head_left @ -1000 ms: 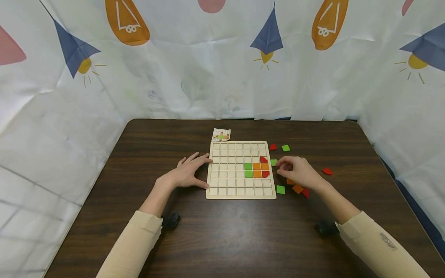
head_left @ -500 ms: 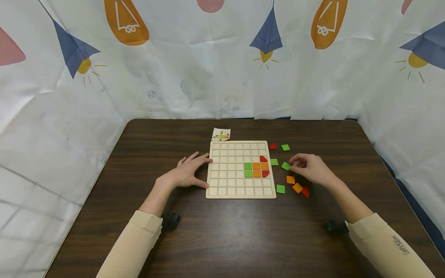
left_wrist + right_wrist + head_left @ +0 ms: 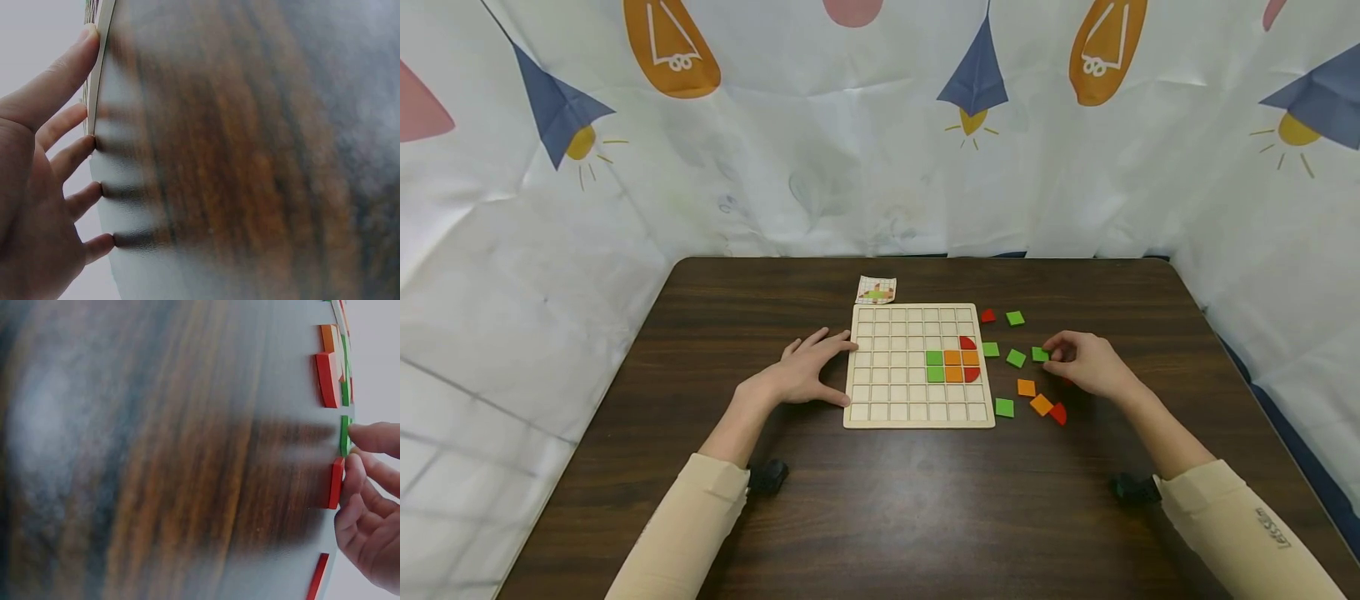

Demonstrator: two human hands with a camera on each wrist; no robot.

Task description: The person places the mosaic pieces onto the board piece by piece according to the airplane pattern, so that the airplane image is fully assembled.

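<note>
A square wooden grid board (image 3: 880, 400) lies on the table, with green, orange and red tiles set in its right half. My left hand (image 3: 801, 375) rests at the board's left edge, fingers spread, thumb and fingertips touching the rim; the left wrist view shows the thumb (image 3: 62, 72) against it. To the right of the board, my right hand (image 3: 1093, 362) pinches a green square tile (image 3: 1040, 354) between thumb and fingertips, low over the table. A red piece (image 3: 336, 482) lies close by the fingers, mostly hidden under the hand in the head view.
Loose green tiles (image 3: 1016, 358), orange tiles (image 3: 1026, 387) and red pieces (image 3: 1057, 413) lie between board and right hand. A small pattern card (image 3: 876, 290) sits behind the board's back left corner. A printed white cloth (image 3: 850, 183) hangs behind the table.
My right hand has moved rightward, away from the board. Green tiles it was near now lie apart on the table, and it has another green tile at its fingertips. The left hand stays put.
</note>
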